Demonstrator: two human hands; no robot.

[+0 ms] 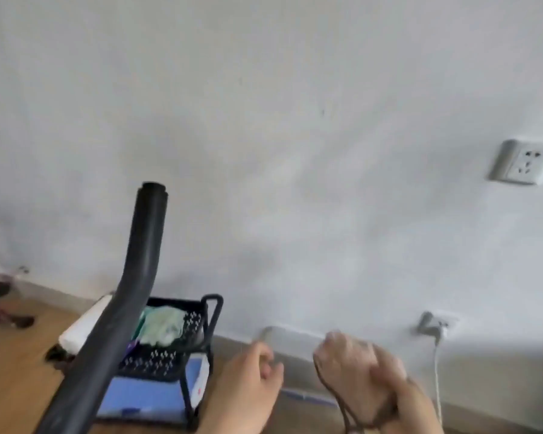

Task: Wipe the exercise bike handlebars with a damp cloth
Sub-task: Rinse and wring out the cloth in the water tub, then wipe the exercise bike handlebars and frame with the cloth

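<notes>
A black foam-covered handlebar [129, 296] of the exercise bike rises from the lower left, its capped end pointing up at the wall. My right hand [405, 399] at the bottom right is shut on a bunched pinkish-brown cloth [351, 368], which hangs blurred in front of the wall. My left hand [248, 386] is at bottom centre, fingers loosely curled with nothing visibly in them, just left of the cloth. Both hands are to the right of the handlebar and apart from it.
A black wire rack [212, 311] stands behind the handlebar on the wooden floor [13, 371], holding a green-white bundle [160, 327] above blue boxes [138, 399]. A white roll [82, 327] lies beside it. The white wall has sockets [522, 162], with a cable [436, 371] running down from the lower socket.
</notes>
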